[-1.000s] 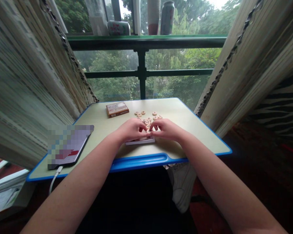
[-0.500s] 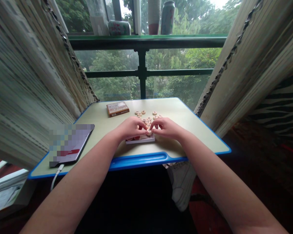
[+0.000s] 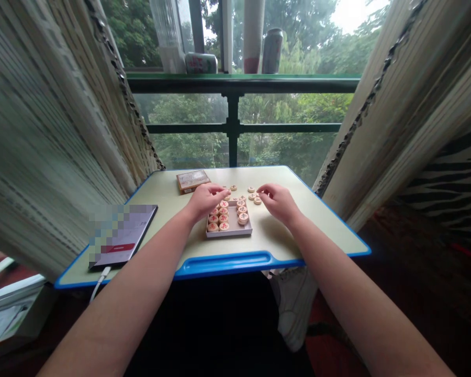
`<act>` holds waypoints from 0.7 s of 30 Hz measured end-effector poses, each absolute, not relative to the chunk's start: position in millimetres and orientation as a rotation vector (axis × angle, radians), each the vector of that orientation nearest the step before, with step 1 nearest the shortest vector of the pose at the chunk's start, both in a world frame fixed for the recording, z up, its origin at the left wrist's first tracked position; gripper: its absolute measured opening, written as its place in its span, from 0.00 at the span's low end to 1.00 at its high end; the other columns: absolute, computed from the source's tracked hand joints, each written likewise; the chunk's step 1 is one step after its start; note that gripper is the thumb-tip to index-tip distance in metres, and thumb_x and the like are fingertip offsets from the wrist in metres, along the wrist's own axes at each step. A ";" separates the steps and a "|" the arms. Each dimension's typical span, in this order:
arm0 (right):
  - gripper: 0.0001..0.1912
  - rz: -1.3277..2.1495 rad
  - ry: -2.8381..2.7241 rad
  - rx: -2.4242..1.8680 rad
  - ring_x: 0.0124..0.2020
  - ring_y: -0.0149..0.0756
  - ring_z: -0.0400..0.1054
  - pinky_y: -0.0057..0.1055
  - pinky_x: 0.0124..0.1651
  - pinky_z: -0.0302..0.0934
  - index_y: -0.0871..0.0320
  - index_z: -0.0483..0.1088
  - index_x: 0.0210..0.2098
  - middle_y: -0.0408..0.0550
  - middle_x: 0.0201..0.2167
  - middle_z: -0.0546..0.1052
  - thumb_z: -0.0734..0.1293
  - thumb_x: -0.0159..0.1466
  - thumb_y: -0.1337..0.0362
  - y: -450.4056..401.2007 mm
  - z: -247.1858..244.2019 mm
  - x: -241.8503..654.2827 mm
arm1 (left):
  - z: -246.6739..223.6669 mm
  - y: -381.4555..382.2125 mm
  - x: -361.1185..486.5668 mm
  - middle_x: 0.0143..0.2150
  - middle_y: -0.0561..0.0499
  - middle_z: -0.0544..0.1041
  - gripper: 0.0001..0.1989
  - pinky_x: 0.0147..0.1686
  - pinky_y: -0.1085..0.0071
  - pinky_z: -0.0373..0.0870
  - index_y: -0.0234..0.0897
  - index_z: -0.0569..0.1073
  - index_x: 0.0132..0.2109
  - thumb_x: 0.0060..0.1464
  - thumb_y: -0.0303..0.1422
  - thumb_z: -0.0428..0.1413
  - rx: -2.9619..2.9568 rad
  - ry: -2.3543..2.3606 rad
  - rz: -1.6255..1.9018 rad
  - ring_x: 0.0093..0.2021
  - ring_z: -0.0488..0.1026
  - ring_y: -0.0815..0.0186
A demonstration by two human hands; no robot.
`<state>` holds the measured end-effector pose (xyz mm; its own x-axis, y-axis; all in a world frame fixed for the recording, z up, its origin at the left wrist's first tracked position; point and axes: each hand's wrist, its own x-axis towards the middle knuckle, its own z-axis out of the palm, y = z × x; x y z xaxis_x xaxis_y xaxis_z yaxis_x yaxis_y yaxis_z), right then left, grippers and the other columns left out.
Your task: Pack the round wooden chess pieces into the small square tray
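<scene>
Reaching over the cream tabletop with a blue rim [image 3: 317,230], we've got both bare hands around the middle of the frame, one on each side of the shallow white open box [image 3: 230,234]. Our left hand [image 3: 207,201] is at the box's upper left, fingers bent and thumb drawn in close to them, with the fingertips right by some pieces; can't tell if it's actually gripping one. Our right hand [image 3: 278,202] is just right of the box, thumb and fingers bent close together beside the loose round wooden pieces [image 3: 257,201], and we can't tell if it has hold of any either. Inside the box, round wooden pieces with red characters [image 3: 224,226] fill two columns on the left, round wooden pieces with dark characters [image 3: 243,216] run down the right side, and bare box bottom shows between them. The loose ones lie on the tabletop beyond the box and off to its upper right. The flat brown printed box [image 3: 192,179] sits behind our left hand, and the dark-edged phone [image 3: 123,238] lies at the left of the frame, white cable [image 3: 100,281] running down from its lower end.
</scene>
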<state>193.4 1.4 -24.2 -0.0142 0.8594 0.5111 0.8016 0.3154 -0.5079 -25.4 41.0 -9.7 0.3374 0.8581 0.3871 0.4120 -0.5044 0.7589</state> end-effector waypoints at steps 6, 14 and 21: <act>0.17 0.003 -1.870 -1.825 0.50 0.46 0.61 0.39 0.55 0.52 0.61 0.74 0.43 0.58 0.44 0.72 0.63 0.60 0.58 11.7 -37.2 201.8 | -23.9 59.7 -27.4 0.40 0.43 0.78 0.23 0.43 0.66 0.65 0.32 0.77 0.36 0.47 0.49 0.53 1.787 1.153 1.108 0.42 0.72 0.60; 0.14 0.019 -1.908 -1.802 0.47 0.41 0.64 0.37 0.54 0.52 0.60 0.74 0.40 0.55 0.43 0.74 0.61 0.61 0.60 13.4 -40.9 200.3 | -34.6 63.9 -26.1 0.38 0.41 0.79 0.24 0.41 0.65 0.66 0.31 0.78 0.33 0.48 0.49 0.52 1.613 1.149 0.882 0.39 0.73 0.61; 0.19 0.092 -1.617 -1.856 0.48 0.33 0.66 0.27 0.53 0.55 0.62 0.73 0.43 0.51 0.44 0.75 0.53 0.62 0.72 18.7 -44.5 203.1 | -37.5 63.7 -26.2 0.41 0.41 0.79 0.25 0.46 0.64 0.65 0.30 0.78 0.37 0.48 0.49 0.51 1.586 1.112 0.870 0.43 0.73 0.59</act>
